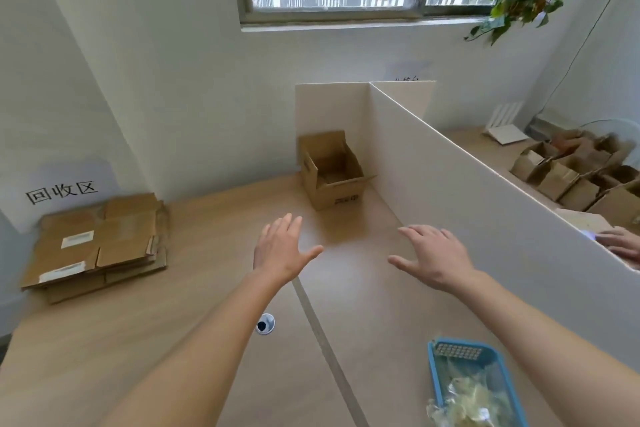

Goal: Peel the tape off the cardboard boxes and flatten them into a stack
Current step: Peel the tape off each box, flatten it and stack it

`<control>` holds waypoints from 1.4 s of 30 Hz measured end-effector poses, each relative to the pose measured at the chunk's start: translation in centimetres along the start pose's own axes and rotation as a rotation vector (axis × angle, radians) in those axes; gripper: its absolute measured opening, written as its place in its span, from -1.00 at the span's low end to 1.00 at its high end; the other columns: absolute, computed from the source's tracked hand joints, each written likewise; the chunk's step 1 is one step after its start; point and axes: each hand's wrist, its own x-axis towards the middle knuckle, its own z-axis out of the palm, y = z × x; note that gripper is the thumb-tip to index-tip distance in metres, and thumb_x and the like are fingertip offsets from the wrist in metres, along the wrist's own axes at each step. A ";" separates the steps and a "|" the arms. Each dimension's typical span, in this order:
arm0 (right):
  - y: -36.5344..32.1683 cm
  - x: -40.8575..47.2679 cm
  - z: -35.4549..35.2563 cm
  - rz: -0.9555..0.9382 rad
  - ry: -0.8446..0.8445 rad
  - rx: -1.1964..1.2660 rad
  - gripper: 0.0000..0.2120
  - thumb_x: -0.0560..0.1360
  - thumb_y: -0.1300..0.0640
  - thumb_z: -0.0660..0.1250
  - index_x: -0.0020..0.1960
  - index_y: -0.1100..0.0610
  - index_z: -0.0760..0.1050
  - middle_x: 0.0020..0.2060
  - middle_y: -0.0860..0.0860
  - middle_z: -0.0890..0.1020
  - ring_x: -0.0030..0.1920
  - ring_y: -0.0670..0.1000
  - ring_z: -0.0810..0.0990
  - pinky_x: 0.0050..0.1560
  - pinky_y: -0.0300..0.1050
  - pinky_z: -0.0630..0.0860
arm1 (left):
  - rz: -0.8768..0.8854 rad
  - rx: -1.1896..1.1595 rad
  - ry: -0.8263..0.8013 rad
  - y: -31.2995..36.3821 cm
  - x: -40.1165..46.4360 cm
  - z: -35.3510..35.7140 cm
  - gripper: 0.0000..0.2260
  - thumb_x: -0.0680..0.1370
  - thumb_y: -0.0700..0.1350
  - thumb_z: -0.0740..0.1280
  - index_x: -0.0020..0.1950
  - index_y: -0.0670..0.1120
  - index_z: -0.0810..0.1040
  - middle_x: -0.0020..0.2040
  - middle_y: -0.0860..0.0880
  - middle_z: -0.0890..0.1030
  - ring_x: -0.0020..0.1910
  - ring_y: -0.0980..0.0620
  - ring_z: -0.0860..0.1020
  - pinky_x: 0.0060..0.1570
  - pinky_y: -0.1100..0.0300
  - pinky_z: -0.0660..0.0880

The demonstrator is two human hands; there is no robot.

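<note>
Cardboard: I count one open brown box at the worktop's far edge, one flattened stack far-left. My left hand and right hand hover, fingers spread, holding nothing.

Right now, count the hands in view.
3. The left hand and right hand hover open above the desk; another person's hand shows beyond the white divider, partly hidden.

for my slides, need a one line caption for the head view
Both open hands, left and right, reach toward an open cardboard box; flattened boxes lie stacked at left.
</note>
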 end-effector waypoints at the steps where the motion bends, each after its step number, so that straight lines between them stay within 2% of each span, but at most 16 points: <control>1: 0.3 1.9 0.6 -0.016 -0.010 0.009 -0.26 0.53 -0.43 0.14 0.58 -0.05 0.24 0.52 -0.09 0.36 0.53 -0.04 0.27 0.53 -0.01 0.18 | -0.013 -0.009 -0.001 -0.1 1.5 0.7 -0.22 0.56 0.40 0.22 0.65 -0.01 0.15 0.65 -0.04 0.15 0.63 -0.01 0.10 0.59 0.03 0.01; 7: 3.2 14.7 7.7 -0.031 -0.081 0.124 -0.26 0.55 -0.40 0.17 0.60 -0.05 0.19 0.54 -0.08 0.34 0.53 -0.03 0.29 0.53 -0.02 0.20 | -0.103 0.004 -0.040 -2.2 10.5 7.5 -0.24 0.57 0.37 0.23 0.65 0.00 0.17 0.64 0.00 0.18 0.62 0.02 0.12 0.57 0.07 0.04; 11: 4.9 23.1 14.8 -0.035 -0.163 0.210 -0.25 0.55 -0.38 0.21 0.61 -0.02 0.18 0.53 -0.07 0.35 0.50 -0.01 0.35 0.40 -0.03 0.36 | -0.181 -0.014 -0.087 -3.5 17.9 13.9 -0.23 0.57 0.36 0.24 0.65 -0.01 0.15 0.65 0.00 0.17 0.62 0.04 0.12 0.56 0.07 0.02; 17: 7.2 36.0 24.0 0.025 -0.151 0.347 -0.13 0.49 -0.42 0.26 0.63 0.01 0.10 0.52 0.00 0.36 0.45 0.09 0.42 0.27 0.09 0.51 | -0.249 -0.145 -0.069 -3.8 30.1 23.6 -0.15 0.52 0.39 0.30 0.66 0.01 0.10 0.64 -0.03 0.21 0.60 -0.03 0.19 0.54 0.06 0.13; 20: 7.4 42.2 26.8 0.112 -0.091 0.606 -0.07 0.43 -0.35 0.42 0.62 -0.03 0.09 0.54 -0.02 0.35 0.45 0.13 0.43 0.27 0.03 0.47 | -0.314 -0.268 -0.051 -3.7 35.7 26.9 -0.09 0.47 0.40 0.35 0.67 0.07 0.04 0.60 -0.07 0.29 0.53 -0.14 0.32 0.43 -0.03 0.31; 23: 7.0 46.6 28.9 0.173 0.003 0.952 -0.02 0.31 -0.32 0.55 0.58 -0.13 0.16 0.53 -0.15 0.34 0.49 -0.01 0.37 0.40 0.02 0.41 | -0.396 -0.417 0.038 -4.2 39.9 30.0 -0.05 0.40 0.40 0.44 0.64 0.09 0.10 0.47 -0.07 0.48 0.40 -0.18 0.48 0.28 -0.07 0.48; 25: 6.3 48.1 30.1 0.121 0.049 1.131 -0.22 0.37 -0.11 0.61 0.47 -0.03 0.32 0.41 -0.14 0.49 0.41 -0.10 0.44 0.38 -0.06 0.42 | -0.413 -0.554 0.101 -4.2 41.4 31.8 -0.10 0.34 0.39 0.48 0.55 0.07 0.23 0.36 0.01 0.58 0.32 -0.11 0.55 0.22 -0.01 0.52; 27: 5.3 48.5 31.2 0.100 0.116 1.261 -0.35 0.41 0.08 0.60 0.40 0.01 0.37 0.28 -0.13 0.57 0.31 -0.14 0.51 0.39 -0.06 0.45 | -0.423 -0.683 0.184 -3.8 41.2 33.1 -0.17 0.36 0.32 0.51 0.52 0.07 0.30 0.31 0.10 0.61 0.28 0.01 0.57 0.23 0.07 0.51; 28: 5.0 48.2 31.7 0.099 0.141 1.295 -0.35 0.41 0.08 0.59 0.39 -0.01 0.36 0.27 -0.13 0.57 0.31 -0.14 0.52 0.41 -0.04 0.45 | -0.419 -0.724 0.228 -3.6 40.4 33.6 -0.21 0.39 0.28 0.53 0.51 0.07 0.32 0.30 0.13 0.61 0.26 0.07 0.57 0.23 0.11 0.51; 31: 4.7 45.2 32.7 0.074 0.144 1.279 -0.34 0.34 -0.11 0.57 0.34 -0.10 0.34 0.26 -0.08 0.52 0.31 -0.08 0.49 0.36 0.10 0.48 | -0.392 -0.813 0.279 -3.1 35.7 34.7 -0.23 0.40 0.20 0.57 0.51 -0.01 0.35 0.31 0.12 0.60 0.27 0.14 0.56 0.25 0.16 0.51; 33: 4.6 42.0 33.0 0.078 0.131 1.211 -0.39 0.38 -0.06 0.57 0.32 -0.02 0.36 0.18 -0.04 0.46 0.22 -0.09 0.46 0.30 0.10 0.48 | -0.409 -0.864 0.295 -2.9 32.2 34.6 -0.26 0.41 0.12 0.59 0.49 -0.08 0.38 0.31 0.07 0.61 0.27 0.14 0.57 0.26 0.16 0.51; 35: 4.0 38.5 32.1 0.080 0.138 1.218 -0.37 0.43 0.04 0.57 0.38 0.01 0.34 0.15 -0.05 0.39 0.20 -0.16 0.42 0.29 -0.09 0.46 | -0.443 -0.912 0.321 -2.3 28.9 33.5 -0.31 0.46 0.00 0.58 0.51 -0.08 0.38 0.30 0.05 0.62 0.23 0.17 0.59 0.25 0.17 0.52; 37: 3.2 35.0 30.4 0.078 0.122 1.267 -0.25 0.47 0.06 0.54 0.53 -0.08 0.22 0.21 -0.05 0.34 0.24 -0.33 0.36 0.22 -0.37 0.42 | -0.440 -0.918 0.340 -1.3 25.6 31.4 -0.33 0.52 -0.06 0.53 0.56 0.01 0.32 0.34 0.12 0.59 0.26 0.23 0.54 0.29 0.19 0.50; 38: 3.1 33.4 29.4 0.065 0.102 1.286 -0.22 0.49 0.05 0.52 0.56 -0.16 0.17 0.24 -0.06 0.32 0.26 -0.32 0.36 0.24 -0.36 0.41 | -0.428 -0.896 0.350 -0.9 24.1 30.1 -0.33 0.53 -0.03 0.51 0.57 0.08 0.28 0.35 0.16 0.56 0.29 0.24 0.52 0.31 0.16 0.49; 40: 3.0 30.2 26.6 0.033 0.057 1.267 -0.22 0.50 0.03 0.50 0.55 -0.28 0.14 0.23 -0.07 0.33 0.26 -0.21 0.41 0.33 -0.14 0.42 | -0.418 -0.878 0.353 -0.1 21.0 26.9 -0.30 0.53 0.05 0.50 0.58 0.23 0.22 0.37 0.23 0.52 0.31 0.19 0.51 0.31 0.12 0.48; 42: 3.0 26.9 23.5 0.009 0.053 1.200 -0.20 0.46 -0.03 0.52 0.55 -0.29 0.15 0.21 -0.08 0.35 0.22 -0.15 0.46 0.35 -0.03 0.44 | -0.446 -0.870 0.338 0.9 17.8 23.5 -0.20 0.49 0.13 0.52 0.60 0.29 0.12 0.39 0.23 0.49 0.34 0.14 0.50 0.30 0.19 0.41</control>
